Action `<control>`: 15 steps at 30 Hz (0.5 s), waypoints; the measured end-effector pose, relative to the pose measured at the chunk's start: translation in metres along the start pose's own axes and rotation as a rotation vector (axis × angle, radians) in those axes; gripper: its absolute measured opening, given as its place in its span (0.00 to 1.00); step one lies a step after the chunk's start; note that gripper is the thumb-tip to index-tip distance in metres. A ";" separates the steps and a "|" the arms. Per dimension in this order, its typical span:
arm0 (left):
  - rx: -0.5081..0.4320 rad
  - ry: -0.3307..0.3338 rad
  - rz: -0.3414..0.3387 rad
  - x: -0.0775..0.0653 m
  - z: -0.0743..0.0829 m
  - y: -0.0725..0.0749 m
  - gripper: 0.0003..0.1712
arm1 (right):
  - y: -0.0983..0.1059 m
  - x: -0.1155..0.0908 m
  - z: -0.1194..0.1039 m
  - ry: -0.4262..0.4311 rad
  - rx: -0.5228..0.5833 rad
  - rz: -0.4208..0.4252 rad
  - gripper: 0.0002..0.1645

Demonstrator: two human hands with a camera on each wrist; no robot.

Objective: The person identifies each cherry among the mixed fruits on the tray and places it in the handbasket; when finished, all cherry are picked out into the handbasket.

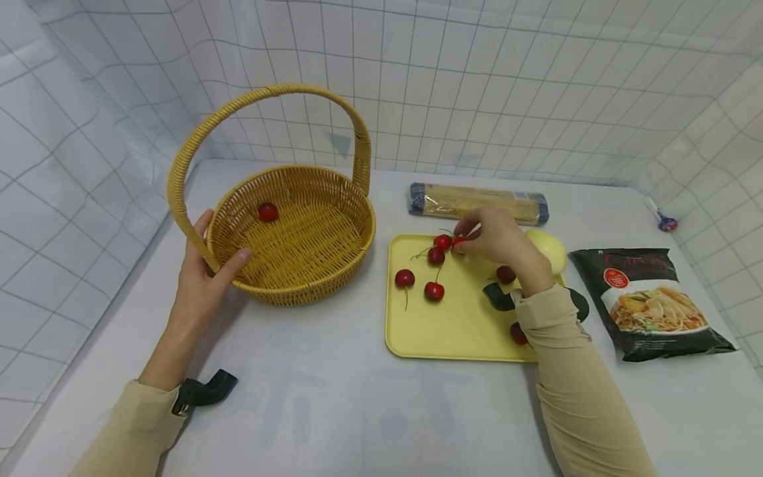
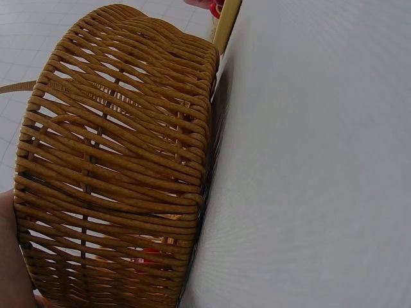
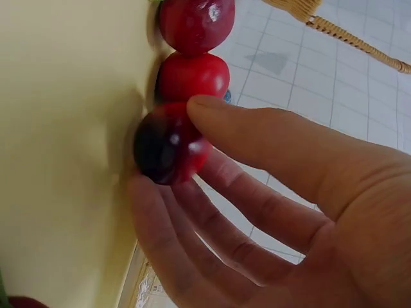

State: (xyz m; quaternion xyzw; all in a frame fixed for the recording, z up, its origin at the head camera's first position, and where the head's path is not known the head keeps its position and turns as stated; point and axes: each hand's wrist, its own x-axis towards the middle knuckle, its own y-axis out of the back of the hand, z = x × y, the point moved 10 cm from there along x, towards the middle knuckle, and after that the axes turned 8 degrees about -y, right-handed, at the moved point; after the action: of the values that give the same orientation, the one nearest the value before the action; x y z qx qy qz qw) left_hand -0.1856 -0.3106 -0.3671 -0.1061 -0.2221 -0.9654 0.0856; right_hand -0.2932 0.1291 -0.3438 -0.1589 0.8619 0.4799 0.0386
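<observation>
At the left stands a wicker basket (image 1: 310, 295) with a tall arched handle; one dark red cherry (image 1: 268, 212) lies inside. My left hand (image 1: 199, 285) grips the basket's left rim by the handle base, thumb over the edge. In the left wrist view the woven wall (image 2: 115, 160) hides most of that hand. Over the back of a yellow tray (image 1: 441, 334), my right hand (image 1: 501, 235) pinches a red cherry (image 3: 172, 144) between thumb and fingers. Other cherries (image 1: 434, 291) lie on the tray, two of them close beside the pinched one.
Behind the tray lies a packet of dry noodles (image 1: 477, 202). A yellow-green round fruit (image 1: 546, 250) sits by the right forearm, partly hidden. Farther right are a black noodle bag (image 1: 652, 305) and a small wrapped lollipop (image 1: 666, 223). A gridded white curtain (image 1: 429, 86) closes the back.
</observation>
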 end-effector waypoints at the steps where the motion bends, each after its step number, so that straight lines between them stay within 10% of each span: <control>1: -0.001 0.000 -0.001 0.000 0.000 0.000 0.50 | 0.001 0.000 0.000 0.001 0.005 0.008 0.13; 15: 0.005 -0.002 -0.003 0.001 -0.001 0.000 0.51 | 0.010 -0.005 -0.022 0.079 0.051 0.096 0.15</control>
State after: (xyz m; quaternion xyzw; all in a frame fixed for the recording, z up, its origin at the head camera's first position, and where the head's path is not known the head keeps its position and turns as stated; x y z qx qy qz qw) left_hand -0.1866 -0.3117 -0.3678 -0.1064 -0.2248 -0.9649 0.0842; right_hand -0.2898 0.1170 -0.3225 -0.1350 0.8814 0.4524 -0.0145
